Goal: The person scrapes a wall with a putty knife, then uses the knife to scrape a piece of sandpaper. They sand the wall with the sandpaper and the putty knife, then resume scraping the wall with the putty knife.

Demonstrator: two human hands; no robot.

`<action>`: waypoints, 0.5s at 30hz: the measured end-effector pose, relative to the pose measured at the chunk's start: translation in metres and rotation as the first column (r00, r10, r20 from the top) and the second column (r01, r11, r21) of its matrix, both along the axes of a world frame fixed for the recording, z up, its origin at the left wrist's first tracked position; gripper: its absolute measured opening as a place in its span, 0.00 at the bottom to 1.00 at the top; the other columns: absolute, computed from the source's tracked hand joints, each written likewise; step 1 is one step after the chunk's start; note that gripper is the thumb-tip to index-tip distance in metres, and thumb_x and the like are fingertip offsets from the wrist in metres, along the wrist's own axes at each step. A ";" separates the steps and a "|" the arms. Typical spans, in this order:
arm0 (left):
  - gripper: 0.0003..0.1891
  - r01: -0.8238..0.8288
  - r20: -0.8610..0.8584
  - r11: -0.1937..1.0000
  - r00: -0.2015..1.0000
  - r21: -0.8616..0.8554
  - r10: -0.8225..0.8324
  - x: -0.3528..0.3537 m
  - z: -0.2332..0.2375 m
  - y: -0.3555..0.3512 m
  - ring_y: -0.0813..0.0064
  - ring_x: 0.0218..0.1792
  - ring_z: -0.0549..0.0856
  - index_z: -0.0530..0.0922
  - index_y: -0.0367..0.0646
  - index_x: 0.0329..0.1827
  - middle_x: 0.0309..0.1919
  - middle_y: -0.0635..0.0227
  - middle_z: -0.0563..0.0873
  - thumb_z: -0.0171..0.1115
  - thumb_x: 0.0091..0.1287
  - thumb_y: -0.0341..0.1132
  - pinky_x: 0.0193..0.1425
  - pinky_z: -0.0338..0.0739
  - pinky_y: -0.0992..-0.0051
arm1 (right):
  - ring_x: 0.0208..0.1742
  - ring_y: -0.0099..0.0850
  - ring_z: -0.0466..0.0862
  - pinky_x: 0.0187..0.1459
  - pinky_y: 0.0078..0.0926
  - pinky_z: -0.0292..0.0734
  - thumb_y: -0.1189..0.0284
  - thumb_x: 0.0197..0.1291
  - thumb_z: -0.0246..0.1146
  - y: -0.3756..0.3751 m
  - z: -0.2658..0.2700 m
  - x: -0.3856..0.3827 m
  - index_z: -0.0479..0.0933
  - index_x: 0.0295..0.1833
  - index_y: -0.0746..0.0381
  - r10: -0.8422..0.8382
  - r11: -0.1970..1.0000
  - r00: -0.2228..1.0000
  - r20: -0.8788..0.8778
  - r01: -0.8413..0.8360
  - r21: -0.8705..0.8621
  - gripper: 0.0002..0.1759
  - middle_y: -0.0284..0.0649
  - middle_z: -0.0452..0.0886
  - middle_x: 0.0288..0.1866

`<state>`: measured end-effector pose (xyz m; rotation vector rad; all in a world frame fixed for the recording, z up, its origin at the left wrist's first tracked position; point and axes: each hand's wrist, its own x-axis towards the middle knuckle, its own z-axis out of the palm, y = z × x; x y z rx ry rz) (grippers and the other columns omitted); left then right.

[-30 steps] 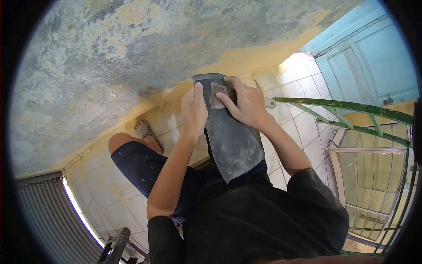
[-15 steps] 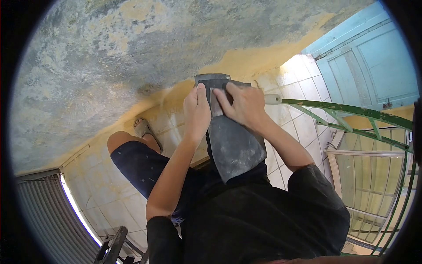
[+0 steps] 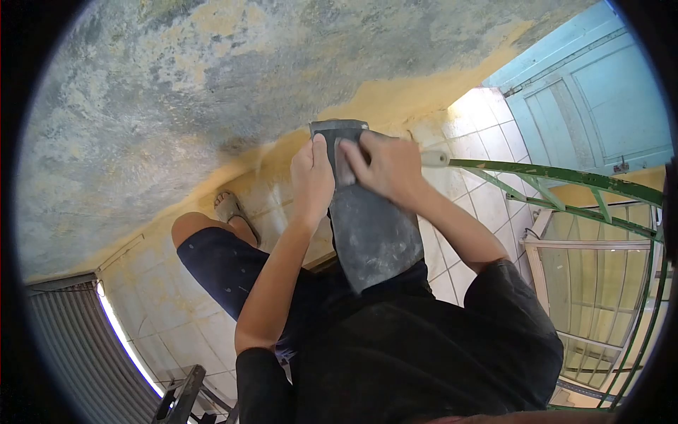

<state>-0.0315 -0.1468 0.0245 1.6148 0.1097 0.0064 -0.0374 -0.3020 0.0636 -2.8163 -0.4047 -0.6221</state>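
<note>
Grip atop flat grey metal blade point(image 3: 371, 233), probably stiff, light: left hand point(image 3: 313, 177) pinching edge, right hand point(image 3: 385, 169) closed on white-handled scraper point(image 3: 432, 158).

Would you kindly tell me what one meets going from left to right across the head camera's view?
Corrugated shutter → sandalled foot → left hand gripping the grey board → right hand pressed on that board → blue door.

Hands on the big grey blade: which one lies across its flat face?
The right hand: its fingers lie over the face of the blade, a white handle poking out beside it. The left hand only grips the blade by its edge.
</note>
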 end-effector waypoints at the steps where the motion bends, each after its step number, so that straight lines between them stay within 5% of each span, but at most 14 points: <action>1: 0.25 -0.003 -0.007 0.999 1.000 -0.039 0.003 0.001 -0.005 0.000 0.62 0.30 0.79 0.78 0.29 0.37 0.26 0.50 0.81 0.46 0.83 0.45 0.41 0.73 0.62 | 0.20 0.47 0.83 0.23 0.42 0.75 0.50 0.69 0.63 0.004 0.003 -0.013 0.79 0.25 0.61 0.062 0.997 0.995 -0.074 -0.065 -0.047 0.27 0.49 0.80 0.18; 3: 0.25 -0.001 0.016 0.999 1.000 -0.035 0.002 0.002 0.003 -0.001 0.61 0.30 0.79 0.78 0.29 0.37 0.26 0.50 0.80 0.46 0.83 0.45 0.41 0.73 0.61 | 0.20 0.47 0.83 0.23 0.41 0.75 0.51 0.69 0.63 0.001 0.005 -0.010 0.79 0.25 0.61 0.087 0.994 0.991 -0.102 -0.094 -0.058 0.26 0.49 0.80 0.18; 5: 0.25 0.000 0.024 0.999 1.000 -0.033 0.001 -0.002 0.005 -0.002 0.60 0.30 0.79 0.78 0.29 0.38 0.26 0.50 0.80 0.46 0.83 0.45 0.40 0.73 0.60 | 0.18 0.45 0.82 0.22 0.39 0.74 0.54 0.66 0.67 -0.005 0.002 0.012 0.78 0.24 0.59 -0.067 0.998 0.998 -0.010 0.067 -0.004 0.23 0.46 0.78 0.16; 7: 0.23 0.033 -0.013 0.997 0.999 0.064 -0.033 -0.001 0.006 0.002 0.82 0.33 0.73 0.79 0.32 0.39 0.28 0.71 0.78 0.48 0.84 0.44 0.40 0.71 0.72 | 0.18 0.44 0.82 0.22 0.39 0.74 0.54 0.66 0.67 -0.003 0.002 0.010 0.78 0.24 0.59 -0.055 0.998 0.998 -0.029 0.055 0.002 0.24 0.46 0.78 0.16; 11: 0.23 0.021 -0.001 0.999 1.000 0.043 -0.021 0.001 -0.001 0.003 0.81 0.33 0.73 0.79 0.33 0.39 0.28 0.71 0.78 0.47 0.84 0.45 0.40 0.71 0.72 | 0.20 0.45 0.83 0.23 0.40 0.75 0.52 0.68 0.64 0.006 0.005 -0.017 0.79 0.25 0.60 0.104 0.991 0.991 -0.086 -0.111 -0.078 0.25 0.48 0.80 0.18; 13: 0.25 -0.005 0.066 1.000 0.998 0.017 0.004 -0.001 0.001 -0.001 0.48 0.31 0.80 0.78 0.29 0.37 0.28 0.45 0.82 0.46 0.83 0.45 0.42 0.73 0.56 | 0.20 0.46 0.83 0.23 0.40 0.75 0.52 0.68 0.64 -0.002 0.006 0.003 0.79 0.25 0.60 0.096 0.992 0.993 -0.066 -0.101 -0.081 0.25 0.48 0.80 0.18; 15: 0.25 -0.003 0.041 0.998 0.999 0.066 0.001 -0.003 0.000 -0.002 0.47 0.32 0.80 0.78 0.29 0.37 0.28 0.44 0.82 0.46 0.83 0.45 0.42 0.73 0.55 | 0.17 0.43 0.82 0.22 0.38 0.74 0.53 0.66 0.67 -0.008 0.006 0.025 0.78 0.23 0.59 -0.040 0.999 0.998 0.048 0.041 -0.013 0.24 0.45 0.78 0.15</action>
